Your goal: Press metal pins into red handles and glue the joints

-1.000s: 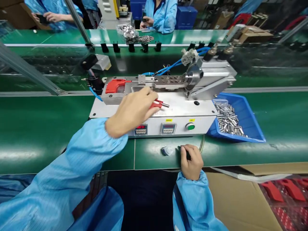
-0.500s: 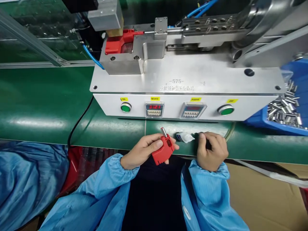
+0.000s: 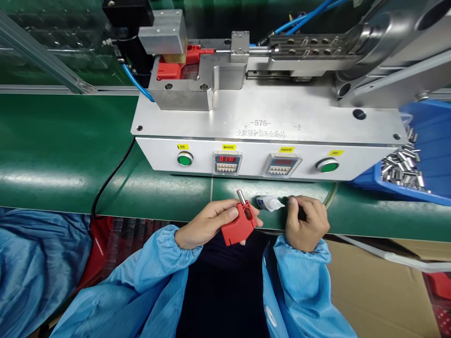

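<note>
Plastic bottle beside right hand

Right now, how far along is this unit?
Done: the red block in the left hand has a metal pin fitted. In hand: that block; the right hand is beside a small bottle. Left: the blue tray holds more pins; another red block sits in the press.

Left hand grips sideways while right hand curls into a pinch.
</note>
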Available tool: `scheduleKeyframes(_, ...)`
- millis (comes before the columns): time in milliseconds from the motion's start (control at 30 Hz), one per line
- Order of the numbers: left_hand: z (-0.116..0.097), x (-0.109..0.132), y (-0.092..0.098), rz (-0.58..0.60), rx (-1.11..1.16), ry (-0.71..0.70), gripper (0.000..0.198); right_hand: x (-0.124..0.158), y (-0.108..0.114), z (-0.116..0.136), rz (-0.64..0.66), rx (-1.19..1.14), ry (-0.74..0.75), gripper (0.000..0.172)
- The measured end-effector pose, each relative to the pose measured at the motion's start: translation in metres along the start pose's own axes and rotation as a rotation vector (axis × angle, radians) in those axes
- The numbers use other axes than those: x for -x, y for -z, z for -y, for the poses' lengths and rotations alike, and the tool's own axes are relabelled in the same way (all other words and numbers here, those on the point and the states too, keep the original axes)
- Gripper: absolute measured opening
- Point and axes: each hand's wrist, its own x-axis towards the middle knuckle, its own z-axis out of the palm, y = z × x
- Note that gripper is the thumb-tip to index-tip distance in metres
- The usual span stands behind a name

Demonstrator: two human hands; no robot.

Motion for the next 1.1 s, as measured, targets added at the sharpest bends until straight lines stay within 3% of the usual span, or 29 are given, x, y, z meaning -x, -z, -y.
scheduleKeyframes(200,-0.001,0.002,0.001,0.028,0.007,-0.026,0.05,-0.001,0.0,0.0,-0.015,-0.004,0.039,0.022)
scheduleKeyframes(367,-0.004,0.0,-0.001,-0.027,-0.083,-0.116,0.052,-0.001,0.0,-0.001,-0.006,-0.017,0.009,0.023)
scheduleKeyframes(633,-0.009,0.0,-0.007,-0.238,-0.33,-0.166,0.06,0.001,-0.002,0.0,-0.032,-0.01,0.038,0.024)
scheduleKeyframes(1100,-0.013,0.003,-0.007,-0.23,-0.34,-0.236,0.054,0.0,-0.003,-0.002,-0.059,-0.01,0.114,0.019)
